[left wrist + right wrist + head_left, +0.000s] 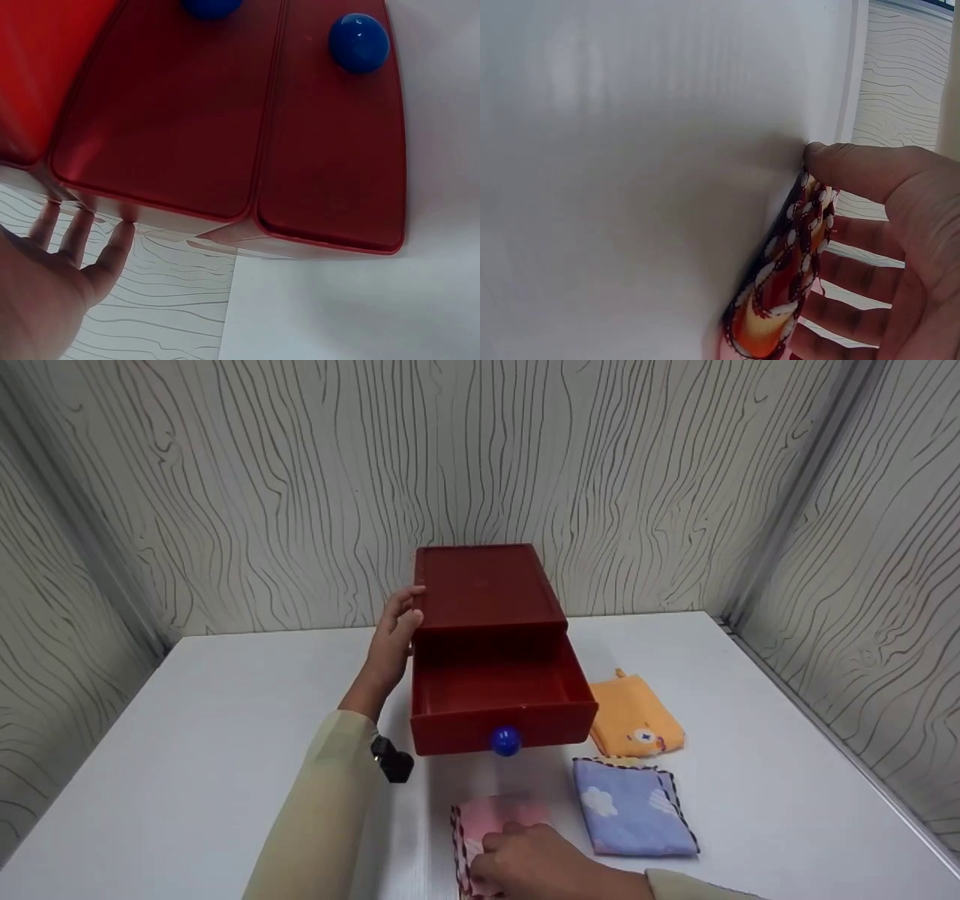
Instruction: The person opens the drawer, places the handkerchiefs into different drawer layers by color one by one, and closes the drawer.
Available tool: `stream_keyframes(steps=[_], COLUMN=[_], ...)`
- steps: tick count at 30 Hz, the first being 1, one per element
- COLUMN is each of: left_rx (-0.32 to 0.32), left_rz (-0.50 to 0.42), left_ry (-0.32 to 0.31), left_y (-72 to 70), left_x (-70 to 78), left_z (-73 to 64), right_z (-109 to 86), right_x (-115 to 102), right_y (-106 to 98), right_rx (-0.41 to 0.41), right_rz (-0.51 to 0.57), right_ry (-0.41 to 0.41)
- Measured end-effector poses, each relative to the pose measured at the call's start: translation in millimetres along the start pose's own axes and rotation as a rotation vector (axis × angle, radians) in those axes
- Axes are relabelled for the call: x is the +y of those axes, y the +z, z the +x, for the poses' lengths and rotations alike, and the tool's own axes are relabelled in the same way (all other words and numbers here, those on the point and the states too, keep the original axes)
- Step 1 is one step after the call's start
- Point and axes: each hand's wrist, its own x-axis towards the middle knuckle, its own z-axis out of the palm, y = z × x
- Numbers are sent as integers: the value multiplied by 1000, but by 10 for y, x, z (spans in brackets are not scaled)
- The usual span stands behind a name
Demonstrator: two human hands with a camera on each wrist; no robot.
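Note:
A dark red drawer cabinet (484,585) stands at the back of the white table. Its top drawer (544,727), with a round blue knob (505,741), is pulled out and bare inside. In the left wrist view, closed drawer fronts (169,112) with blue knobs show beneath it. My left hand (394,641) rests its extended fingertips against the cabinet's left side. Near the front of the table, my right hand (536,862) grips a folded pink cloth (499,811) with braided dark-and-white edging. In the right wrist view the thumb is at the cloth's edge (780,262), fingers on its other side.
To the right of the drawer lies a folded orange cloth (634,712) with an animal face. A folded blue cloth (637,810) with white clouds lies in front of it. Wood-grain-patterned panels (300,495) enclose the table's back and sides.

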Motion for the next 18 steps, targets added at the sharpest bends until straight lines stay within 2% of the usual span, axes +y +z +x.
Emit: stream_keyframes(steps=[7,15,18], left_rx=[3,7,7], left_rz=[-25,-24,-30], left_ry=[12,12,16], left_y=[1,12,17], left_x=[-5,0,2], left_z=[-1,2,5], right_z=[13,21,5], right_x=[10,-12,-1], right_y=[5,-1,-20], right_rx=[16,-8,-10], right_rz=[54,11,82], right_ry=[-19,-12,7])
